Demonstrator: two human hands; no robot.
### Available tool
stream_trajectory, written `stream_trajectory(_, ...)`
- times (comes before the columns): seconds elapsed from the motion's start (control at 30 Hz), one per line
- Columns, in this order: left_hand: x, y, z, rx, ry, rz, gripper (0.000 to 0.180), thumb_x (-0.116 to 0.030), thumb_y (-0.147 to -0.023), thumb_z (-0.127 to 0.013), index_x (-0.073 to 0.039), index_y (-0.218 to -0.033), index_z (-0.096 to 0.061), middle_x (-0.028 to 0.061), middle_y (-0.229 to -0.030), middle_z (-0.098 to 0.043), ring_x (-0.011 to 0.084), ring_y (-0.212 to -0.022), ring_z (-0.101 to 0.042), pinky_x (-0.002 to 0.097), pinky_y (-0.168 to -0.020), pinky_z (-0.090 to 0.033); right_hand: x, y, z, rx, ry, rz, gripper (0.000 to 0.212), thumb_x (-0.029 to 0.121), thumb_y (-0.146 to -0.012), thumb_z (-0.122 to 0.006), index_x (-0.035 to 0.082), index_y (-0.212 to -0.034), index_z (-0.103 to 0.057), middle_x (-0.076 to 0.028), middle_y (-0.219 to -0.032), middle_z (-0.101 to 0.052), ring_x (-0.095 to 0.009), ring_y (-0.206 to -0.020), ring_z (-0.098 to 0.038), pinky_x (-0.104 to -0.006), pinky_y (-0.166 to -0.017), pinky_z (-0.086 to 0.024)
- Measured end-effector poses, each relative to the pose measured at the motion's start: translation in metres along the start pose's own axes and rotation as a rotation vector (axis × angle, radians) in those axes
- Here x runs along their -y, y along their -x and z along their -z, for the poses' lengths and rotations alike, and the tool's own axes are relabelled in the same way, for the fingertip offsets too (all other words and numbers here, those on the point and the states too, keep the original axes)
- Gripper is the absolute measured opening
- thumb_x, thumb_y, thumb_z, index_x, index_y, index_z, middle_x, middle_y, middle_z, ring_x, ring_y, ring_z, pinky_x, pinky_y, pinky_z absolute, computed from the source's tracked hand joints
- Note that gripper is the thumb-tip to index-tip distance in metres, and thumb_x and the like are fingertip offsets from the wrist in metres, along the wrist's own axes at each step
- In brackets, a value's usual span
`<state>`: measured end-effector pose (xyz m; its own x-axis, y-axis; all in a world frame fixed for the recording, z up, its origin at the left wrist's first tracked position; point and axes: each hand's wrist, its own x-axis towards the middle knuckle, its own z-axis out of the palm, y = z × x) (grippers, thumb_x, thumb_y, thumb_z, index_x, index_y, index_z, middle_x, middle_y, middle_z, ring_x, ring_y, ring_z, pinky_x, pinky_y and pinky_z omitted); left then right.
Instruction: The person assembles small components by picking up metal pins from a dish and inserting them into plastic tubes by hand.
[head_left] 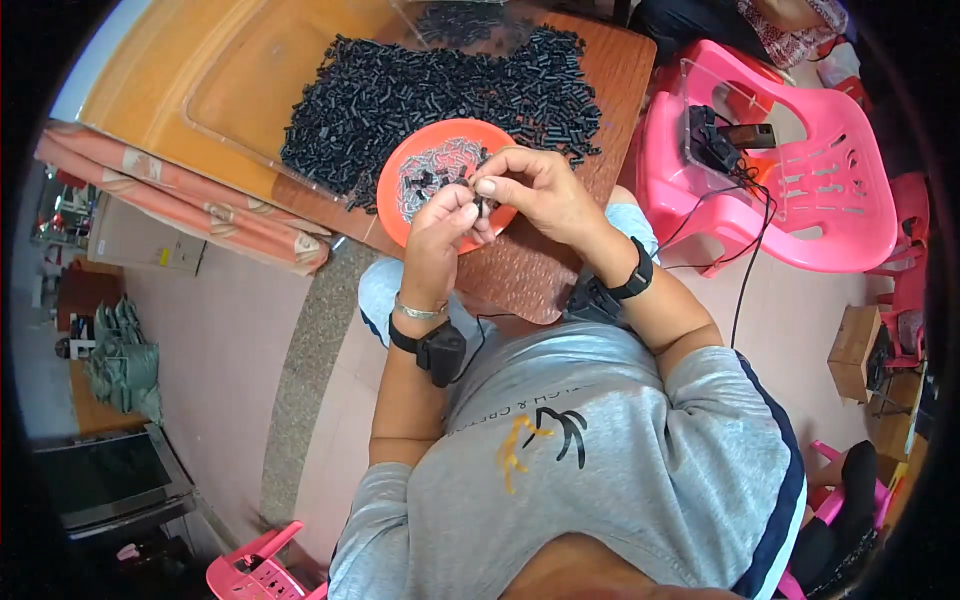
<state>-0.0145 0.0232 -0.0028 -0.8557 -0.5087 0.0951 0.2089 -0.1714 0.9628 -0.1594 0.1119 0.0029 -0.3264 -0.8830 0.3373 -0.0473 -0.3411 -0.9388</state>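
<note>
My left hand (447, 218) and my right hand (540, 192) meet over the right side of an orange-red plate (390, 190). Fingertips of both are pinched together on a small black piece (480, 206), partly covered by the fingers. Whether a metal pin is also between them is too small to see. Inside the plate lie many thin silvery metal pins (455, 155) and a few black pieces (424, 181). Just beyond the plate spreads a large pile of short black plastic pieces (370, 100) on the brown wooden table (625, 70).
A clear plastic sheet (215, 95) lies along the table's left part, above an orange patterned cloth (180, 190). To the right stands a pink plastic chair (840, 190) bearing a black device (712, 140) with cables. A screen (110, 480) is at lower left. Another person's legs show at top right.
</note>
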Motion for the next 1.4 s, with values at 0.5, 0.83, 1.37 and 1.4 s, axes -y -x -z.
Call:
stream_trajectory(0.5, -0.0034, 0.0008, 0.0004, 0.043, 0.153, 0.075, 0.017, -0.02, -0.09, -0.049, -0.004, -0.088, -0.051, 0.0036, -0.079, -0.055, 0.0113, -0.069, -0.055, 0.0233, -0.066, -0.045, 0.0018, -0.0006, 0.0008, 0.046, -0.257, -0.197, 0.014, 0.015, -0.087, -0.062, 0.001, -0.091, -0.065, -0.002, -0.08, -0.064, -0.008, -0.074, -0.058, -0.0228, -0.07, -0.047)
stream_trajectory(0.83, -0.0022, -0.0004, 0.0014, 0.057, 0.151, 0.081, 0.015, -0.02, -0.09, -0.049, -0.005, -0.087, -0.051, 0.0033, -0.079, -0.055, 0.0111, -0.069, -0.054, 0.023, -0.066, -0.045, -0.0032, -0.0009, 0.0017, 0.037, -0.139, -0.108, 0.013, 0.012, -0.087, -0.061, 0.001, -0.092, -0.064, -0.001, -0.079, -0.063, -0.007, -0.073, -0.058, -0.0226, -0.07, -0.047)
stream_trajectory(1.37, -0.0003, 0.0012, -0.0031, -0.027, 0.097, 0.096, 0.015, -0.017, -0.09, -0.045, -0.004, -0.086, -0.051, 0.0035, -0.077, -0.055, 0.0105, -0.065, -0.054, 0.0211, -0.063, -0.043, -0.0029, 0.0001, 0.0011, -0.009, 0.145, 0.024, 0.011, 0.01, -0.085, -0.061, 0.0, -0.087, -0.064, -0.002, -0.081, -0.062, -0.007, -0.073, -0.057, -0.0229, -0.07, -0.047)
stream_trajectory(1.4, -0.0006, 0.0012, -0.004, -0.027, 0.097, 0.097, 0.015, -0.017, -0.09, -0.045, -0.004, -0.086, -0.051, 0.0035, -0.077, -0.055, 0.0105, -0.065, -0.054, 0.0211, -0.063, -0.043, -0.0054, -0.0003, 0.0019, -0.004, 0.102, 0.043, 0.011, 0.009, -0.085, -0.061, -0.001, -0.087, -0.064, -0.003, -0.079, -0.063, -0.009, -0.072, -0.059, -0.0242, -0.068, -0.048)
